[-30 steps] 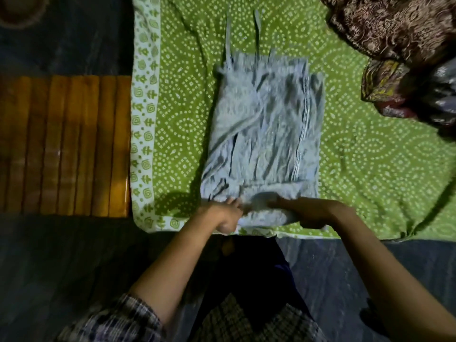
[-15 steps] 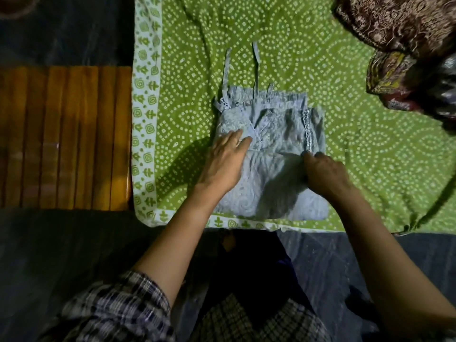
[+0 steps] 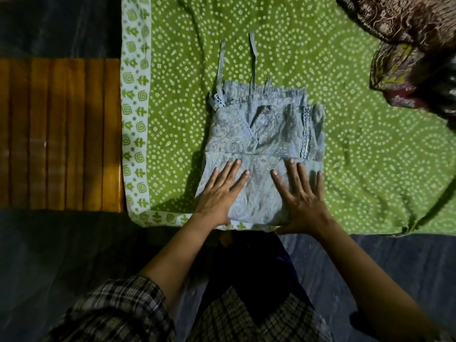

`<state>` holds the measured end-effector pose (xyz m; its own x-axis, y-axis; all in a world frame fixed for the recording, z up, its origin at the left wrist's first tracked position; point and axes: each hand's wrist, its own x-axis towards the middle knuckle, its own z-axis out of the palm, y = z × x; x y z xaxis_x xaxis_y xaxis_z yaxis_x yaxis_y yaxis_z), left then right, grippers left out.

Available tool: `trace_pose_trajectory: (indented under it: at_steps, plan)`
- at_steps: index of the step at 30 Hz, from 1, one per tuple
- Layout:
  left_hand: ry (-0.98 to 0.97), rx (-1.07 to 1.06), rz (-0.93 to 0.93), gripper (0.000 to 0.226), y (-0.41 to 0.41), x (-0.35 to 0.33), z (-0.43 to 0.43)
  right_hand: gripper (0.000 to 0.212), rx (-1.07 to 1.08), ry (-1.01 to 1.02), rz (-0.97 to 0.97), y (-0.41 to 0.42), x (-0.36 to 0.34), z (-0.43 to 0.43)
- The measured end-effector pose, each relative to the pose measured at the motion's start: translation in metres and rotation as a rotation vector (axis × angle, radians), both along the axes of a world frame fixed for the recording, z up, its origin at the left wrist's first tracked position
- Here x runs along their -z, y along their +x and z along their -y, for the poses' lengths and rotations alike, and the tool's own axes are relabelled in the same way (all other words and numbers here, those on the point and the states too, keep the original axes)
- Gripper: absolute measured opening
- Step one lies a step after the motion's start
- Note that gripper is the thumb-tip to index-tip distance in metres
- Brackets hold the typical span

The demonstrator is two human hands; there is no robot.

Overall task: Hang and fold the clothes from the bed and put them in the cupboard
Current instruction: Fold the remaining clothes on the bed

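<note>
Garment (image 3: pixel 269 129): folded, flat on bed (image 3: pixel 370 174) by near edge; long axis ran away from person.
L hand (image 3: pixel 219 191): flat, fingers straight, pressed near half.
R hand (image 3: pixel 299 193): same, beside L; equally near.

A heap of dark patterned clothes (image 3: pixel 407 45) runs off the top and right edges, as does the green bedsheet (image 3: pixel 357 169); the left hand (image 3: pixel 219 191) and right hand (image 3: pixel 301 196) hide much of the near half of the folded garment (image 3: pixel 261 134)
</note>
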<state>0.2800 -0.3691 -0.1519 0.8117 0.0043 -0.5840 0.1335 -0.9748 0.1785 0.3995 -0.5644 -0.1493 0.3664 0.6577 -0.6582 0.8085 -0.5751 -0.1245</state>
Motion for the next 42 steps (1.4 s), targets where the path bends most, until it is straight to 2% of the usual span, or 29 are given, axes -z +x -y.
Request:
trace_pose_trajectory:
  at_steps: [2, 6, 8, 11, 13, 19, 22, 25, 27, 28, 30, 32, 34, 36, 39, 42]
  plan:
    - [0.012, -0.022, 0.025, 0.122, -0.002, 0.001, 0.001, 0.136, -0.022, 0.099, 0.027, -0.003, -0.003, 0.0]
    - [0.1, -0.05, 0.072, 0.11, -0.006, -0.005, 0.011, 0.106, -0.071, 0.274, 0.107, -0.02, 0.001, 0.004]
    - [0.122, -0.052, 0.032, 0.102, -0.008, -0.011, 0.018, 0.101, -0.064, 0.254, 0.11, -0.026, 0.003, 0.006]
    - [0.161, -0.067, 0.045, 0.111, -0.013, -0.01, 0.022, 0.102, -0.028, 0.179, 0.069, -0.028, 0.005, 0.001]
    - [0.162, -0.062, 0.06, 0.107, -0.012, -0.01, 0.02, 0.098, -0.016, 0.123, 0.042, -0.028, 0.005, -0.004]
    - [-0.056, -0.165, -0.104, 0.038, 0.006, -0.045, 0.01, 0.07, 0.119, 0.068, -0.12, -0.014, -0.022, -0.008]
    - [-0.186, -0.134, -0.269, 0.008, 0.025, -0.068, -0.004, 0.064, 0.173, -0.03, -0.378, 0.008, -0.045, -0.017]
    - [-0.292, -0.176, -0.332, 0.016, 0.044, -0.085, -0.018, 0.054, 0.19, -0.067, -0.49, 0.04, -0.066, -0.026]
    - [-0.37, -0.316, -0.329, 0.046, 0.063, -0.091, -0.03, 0.042, 0.256, 0.023, -0.414, 0.065, -0.077, -0.036]
    - [-0.396, -0.372, -0.293, 0.051, 0.074, -0.092, -0.036, 0.038, 0.277, 0.066, -0.346, 0.077, -0.081, -0.042]
    - [-0.378, -0.437, -0.142, 0.05, 0.099, -0.091, -0.047, 0.036, 0.276, 0.12, -0.142, 0.097, -0.079, -0.055]
    - [-0.24, -0.409, 0.103, 0.051, 0.123, -0.082, -0.057, 0.042, 0.21, 0.15, 0.061, 0.113, -0.066, -0.073]
    - [-0.093, -0.338, 0.255, 0.056, 0.139, -0.07, -0.062, 0.054, 0.189, 0.185, 0.081, 0.122, -0.048, -0.089]
    - [-0.026, -0.283, 0.201, 0.052, 0.143, -0.056, -0.059, 0.062, 0.15, 0.174, -0.004, 0.122, -0.025, -0.098]
    - [-0.012, -0.278, 0.007, 0.055, 0.122, -0.028, -0.043, 0.063, -0.004, 0.195, -0.077, 0.116, 0.012, -0.097]
    - [0.029, -0.292, 0.042, 0.059, 0.096, 0.002, -0.026, 0.064, -0.044, 0.095, -0.106, 0.113, 0.029, -0.093]
